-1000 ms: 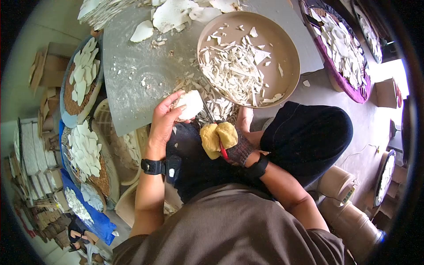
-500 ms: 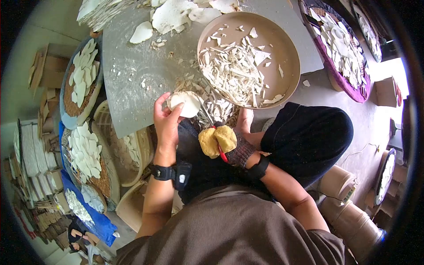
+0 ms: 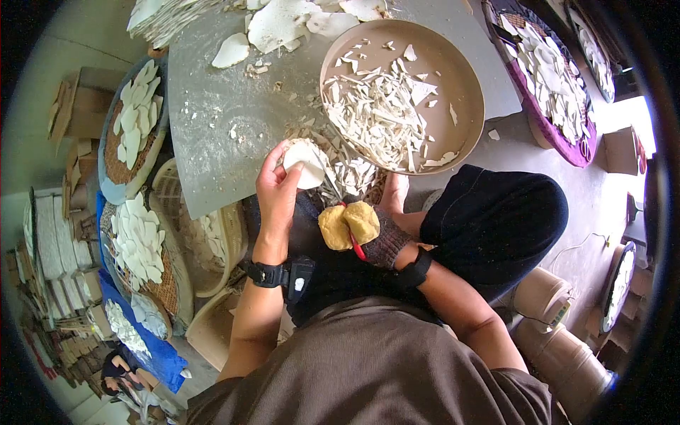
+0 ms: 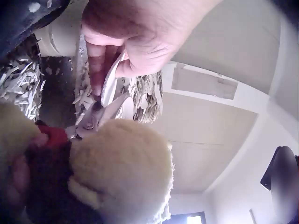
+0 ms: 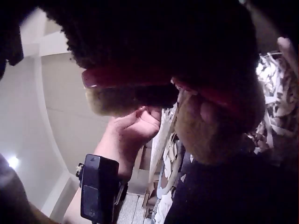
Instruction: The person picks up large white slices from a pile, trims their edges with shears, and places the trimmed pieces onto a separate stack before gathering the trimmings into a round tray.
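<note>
A pale flat piece (image 3: 304, 162) is pinched between the thumb and fingers of the left hand (image 3: 277, 188), at the near edge of the table. In the left wrist view the piece (image 4: 110, 83) appears edge-on under the left hand (image 4: 140, 35). The gloved right hand (image 3: 386, 239) grips a cutting tool with red handles (image 3: 356, 246) wrapped in yellow padding (image 3: 361, 222). Its metal blades (image 3: 330, 185) point toward the piece; whether they touch it is unclear. In the right wrist view the glove (image 5: 163, 42) is dark, with the yellow padding (image 5: 201, 130) below.
A round tan tray (image 3: 453, 134) of white slivers rests on the grey table (image 3: 212, 134). Larger pale pieces (image 3: 280, 25) lie at the far side. Baskets of pale pieces (image 3: 138, 241) stand left, a purple-edged one (image 3: 549, 81) right. More slivers (image 3: 354, 173) lie below the tray.
The left hand and its piece have shifted and turned, ending slightly right of where they were half a second ago. The right hand has barely moved and still grips the tool.
</note>
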`<state>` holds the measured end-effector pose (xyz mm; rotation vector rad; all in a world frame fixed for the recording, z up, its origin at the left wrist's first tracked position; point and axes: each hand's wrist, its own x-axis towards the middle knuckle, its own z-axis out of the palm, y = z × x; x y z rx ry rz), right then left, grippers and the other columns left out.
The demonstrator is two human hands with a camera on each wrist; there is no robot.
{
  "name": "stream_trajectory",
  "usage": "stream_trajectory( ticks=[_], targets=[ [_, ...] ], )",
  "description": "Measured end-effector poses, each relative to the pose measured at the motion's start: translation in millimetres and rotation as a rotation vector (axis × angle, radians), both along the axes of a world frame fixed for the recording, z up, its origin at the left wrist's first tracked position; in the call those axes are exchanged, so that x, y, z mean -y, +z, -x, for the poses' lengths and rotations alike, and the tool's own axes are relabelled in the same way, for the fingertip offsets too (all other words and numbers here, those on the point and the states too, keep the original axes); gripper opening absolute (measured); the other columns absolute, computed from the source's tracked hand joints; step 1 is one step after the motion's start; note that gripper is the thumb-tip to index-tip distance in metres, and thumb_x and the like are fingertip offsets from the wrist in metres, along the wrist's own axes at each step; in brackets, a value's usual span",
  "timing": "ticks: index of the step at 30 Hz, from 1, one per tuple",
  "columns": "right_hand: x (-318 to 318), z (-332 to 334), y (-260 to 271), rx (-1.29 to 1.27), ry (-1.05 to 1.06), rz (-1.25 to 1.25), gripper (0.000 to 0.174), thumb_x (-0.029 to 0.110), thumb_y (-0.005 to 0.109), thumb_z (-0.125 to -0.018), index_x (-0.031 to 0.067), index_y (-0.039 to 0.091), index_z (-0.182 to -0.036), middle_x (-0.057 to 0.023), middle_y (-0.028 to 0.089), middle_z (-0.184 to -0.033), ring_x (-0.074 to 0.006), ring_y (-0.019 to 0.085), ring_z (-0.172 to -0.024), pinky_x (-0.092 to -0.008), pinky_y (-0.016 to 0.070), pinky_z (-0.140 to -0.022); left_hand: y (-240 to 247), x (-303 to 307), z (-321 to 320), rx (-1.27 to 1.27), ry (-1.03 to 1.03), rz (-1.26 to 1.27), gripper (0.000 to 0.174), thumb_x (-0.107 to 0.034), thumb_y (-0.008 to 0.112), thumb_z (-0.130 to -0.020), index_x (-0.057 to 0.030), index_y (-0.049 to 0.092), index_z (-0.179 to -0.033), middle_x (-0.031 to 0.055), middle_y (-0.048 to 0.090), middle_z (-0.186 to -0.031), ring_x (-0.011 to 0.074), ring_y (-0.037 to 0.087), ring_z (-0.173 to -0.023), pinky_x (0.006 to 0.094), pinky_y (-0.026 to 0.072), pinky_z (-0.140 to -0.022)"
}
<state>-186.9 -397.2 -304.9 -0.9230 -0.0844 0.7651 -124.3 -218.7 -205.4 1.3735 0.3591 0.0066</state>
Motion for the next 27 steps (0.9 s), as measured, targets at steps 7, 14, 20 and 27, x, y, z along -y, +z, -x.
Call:
stream_trajectory(
  ticks=[7,14,20,27],
  targets=[
    [4,3,-10,-0.056,-0.089,-0.092,0.023,0.023,0.054,-0.09,0.0047,0.057,-0.104,-0.0107,0.061,-0.103,-0.0232,0.059,-0.097,-0.0341,0.0465,-0.085,-8,1,-1,0.034,-0.001,0.02,0.046,0.003,0.055,-0.083,0.0028,0.042,-0.127,0.0122,0.063,-0.101,0.0134,0.062,-0.087,0.0253,0.0511,-0.075],
    [0,-15,52,0.297,-0.012,0.377,0.091,0.073,0.039,-0.073,-0.0052,0.048,-0.117,-0.0224,0.056,-0.111,-0.0308,0.058,-0.102,-0.0391,0.0429,-0.095,-7,3,5,0.034,-0.107,-0.03,0.043,0.002,0.054,-0.084,0.0039,0.044,-0.126,0.0097,0.064,-0.098,0.0094,0.061,-0.082,0.0232,0.05,-0.07],
    [7,-12,45,-0.109,-0.098,0.002,0.04,0.034,0.05,-0.088,-0.0005,0.055,-0.107,-0.0111,0.062,-0.102,-0.0192,0.06,-0.094,-0.0319,0.0494,-0.081,-1,2,3,-0.025,-0.12,0.019,0.045,0.002,0.055,-0.084,0.004,0.043,-0.127,0.0111,0.065,-0.096,0.0112,0.062,-0.082,0.0243,0.0507,-0.072],
    [12,-17,19,-0.305,-0.045,-0.346,0.029,0.023,0.053,-0.092,-0.0013,0.055,-0.109,-0.0125,0.061,-0.105,-0.0204,0.06,-0.097,-0.0321,0.0488,-0.086,3,-5,0,-0.027,-0.148,-0.026,0.04,0.001,0.053,-0.085,0.0021,0.044,-0.124,0.0118,0.065,-0.095,0.0115,0.061,-0.081,0.0243,0.0504,-0.071]
  ],
)
